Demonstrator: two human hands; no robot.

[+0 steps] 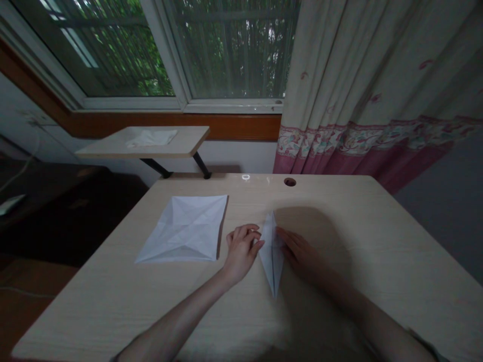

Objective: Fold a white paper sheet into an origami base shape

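A white sheet of paper folded into a long narrow diamond (pixel 270 256) lies on the table before me, its points facing away and toward me. A dark slit runs down the middle of its near half. My left hand (pixel 241 251) has curled fingers, with thumb and index finger pinching at the diamond's left edge. On the opposite side my right hand (pixel 300 251) holds the right edge, fingers together and the thumb mostly hidden. To the left of my hands rests a square sheet of white paper (pixel 188 229), opened out and covered with crease lines.
The pale wooden table (pixel 377 281) has a round cable hole (pixel 290 182) near its back edge. A small raised shelf (pixel 177 143) at the back left carries crumpled white tissue (pixel 151 138). Behind stand a window (pixel 230 55) and a long curtain (pixel 370 100).
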